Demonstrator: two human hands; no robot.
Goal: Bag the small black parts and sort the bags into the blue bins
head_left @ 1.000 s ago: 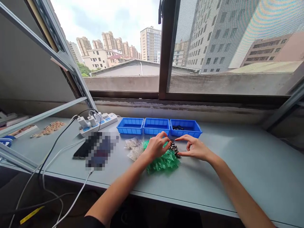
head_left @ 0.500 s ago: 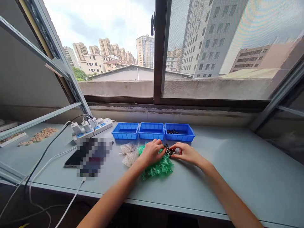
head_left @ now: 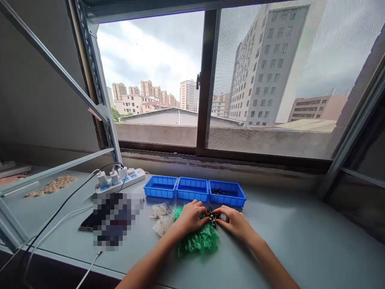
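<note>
A cluster of small black-and-silver parts (head_left: 213, 216) lies between my hands, beside crinkled green plastic bags (head_left: 200, 243). My left hand (head_left: 191, 218) rests over the green plastic, its curled fingertips closed at the left side of the cluster. From the right, my right hand (head_left: 235, 222) has thumb and forefinger closed on the cluster's edge. The single parts in my fingers are too small to tell apart. Clear bags with whitish contents (head_left: 164, 220) lie left of the green plastic.
Three blue bins stand in a row behind my hands: left bin (head_left: 161, 192), middle bin (head_left: 192, 194), and right bin (head_left: 237, 200) with dark parts inside. At left are a power strip (head_left: 136, 176), cables, a blurred dark device (head_left: 87, 222) and scattered tan pieces (head_left: 54, 185).
My view has tilted up, so everything sits lower in the picture. Both hands stay at the small parts, with slight finger movement. The bins and bags have not moved.
</note>
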